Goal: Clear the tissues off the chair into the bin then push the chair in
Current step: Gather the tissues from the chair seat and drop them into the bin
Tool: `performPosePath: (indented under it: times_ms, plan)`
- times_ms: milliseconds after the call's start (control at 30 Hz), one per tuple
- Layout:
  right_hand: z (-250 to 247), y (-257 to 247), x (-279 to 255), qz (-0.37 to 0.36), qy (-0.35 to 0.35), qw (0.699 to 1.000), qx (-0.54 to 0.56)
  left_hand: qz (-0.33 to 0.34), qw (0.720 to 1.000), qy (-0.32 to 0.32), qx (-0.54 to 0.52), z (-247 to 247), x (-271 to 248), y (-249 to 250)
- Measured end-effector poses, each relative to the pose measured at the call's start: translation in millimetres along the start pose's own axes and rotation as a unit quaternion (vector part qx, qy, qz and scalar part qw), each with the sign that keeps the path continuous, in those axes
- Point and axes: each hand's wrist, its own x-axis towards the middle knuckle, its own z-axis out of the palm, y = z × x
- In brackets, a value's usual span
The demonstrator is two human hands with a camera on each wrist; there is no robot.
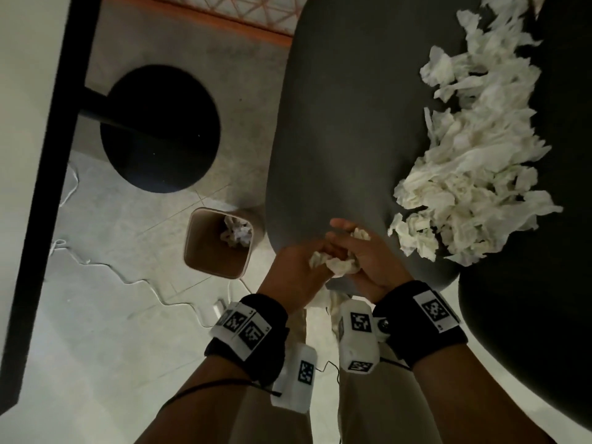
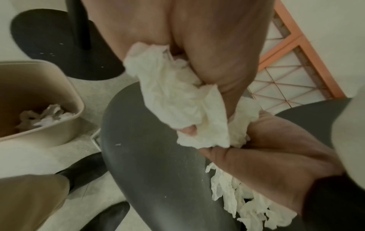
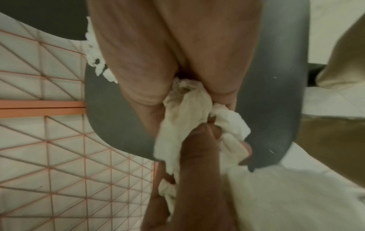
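Both hands meet over the near edge of the dark grey chair seat (image 1: pixel 336 123) and grip one wad of white tissues (image 1: pixel 339 264) between them. My left hand (image 1: pixel 298 267) holds it from the left, my right hand (image 1: pixel 368 254) from the right. In the left wrist view the wad of tissues (image 2: pixel 177 100) bulges out between the two palms; the right wrist view shows the same wad of tissues (image 3: pixel 189 109). A long heap of crumpled tissues (image 1: pixel 474 161) lies along the right side of the seat. The beige bin (image 1: pixel 195 245) stands on the floor left of the chair, with tissues in the bin (image 1: pixel 235 233).
A table edge (image 1: pixel 41 174) runs down the left, with its round black base (image 1: pixel 160 129) on the floor beyond the bin. A white cable (image 1: pixel 134 283) snakes across the floor. An orange grid panel (image 1: pixel 243 11) lies ahead. The black chair back (image 1: pixel 528 331) rises at right.
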Motion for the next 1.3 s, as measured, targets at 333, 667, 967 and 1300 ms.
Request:
performPosePath:
  times_ms: [333,667,967,1300]
  plan:
    - [0.1,21.8,-19.5,-0.036,0.052,0.998,0.021,-0.088,0.981,0.165,-0.053,16.4,-74.6,-28.3]
    - [18.2,76.2,-16.2,-0.045,0.025,0.993,-0.11,-0.083,0.985,0.12,-0.089,14.1,-77.9,-63.0]
    - [62.9,135.3,14.2,0.051,0.015,0.992,-0.116,-0.091,0.984,0.093,-0.12,-38.4,-90.5,-124.7]
    - [103.5,197.2,104.5,0.023,0.107,0.955,-0.275,-0.245,0.932,0.205,-0.173,-101.1,-74.9,-221.4]
